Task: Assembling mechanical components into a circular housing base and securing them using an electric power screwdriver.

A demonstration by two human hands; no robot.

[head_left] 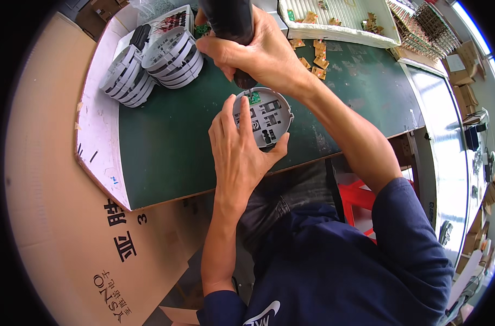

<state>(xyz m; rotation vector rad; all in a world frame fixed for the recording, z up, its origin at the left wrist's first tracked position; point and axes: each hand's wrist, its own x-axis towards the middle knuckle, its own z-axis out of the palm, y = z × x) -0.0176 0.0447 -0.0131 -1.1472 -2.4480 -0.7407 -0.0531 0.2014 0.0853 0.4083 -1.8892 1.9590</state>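
My right hand (274, 57) is wrapped round a black electric screwdriver (228, 19), held upright with its nose pointing down. Below that nose lies a round grey plastic housing (280, 117) on the green tabletop (166, 152). A small green circuit board (254, 98) sits inside the housing near its far rim, and black parts show in its openings. My left hand (237, 146) grips the housing, fingers laid over its left side and thumb against the near right rim. Whether the screwdriver's tip touches anything cannot be made out.
Two stacks of grey round housings, a left stack (125, 79) and a taller one (174, 60), stand at the far left. A white foam tray (351, 35) holds small parts at the back; loose yellowish boards (319, 54) lie before it. A red stool (356, 198) is below the table edge.
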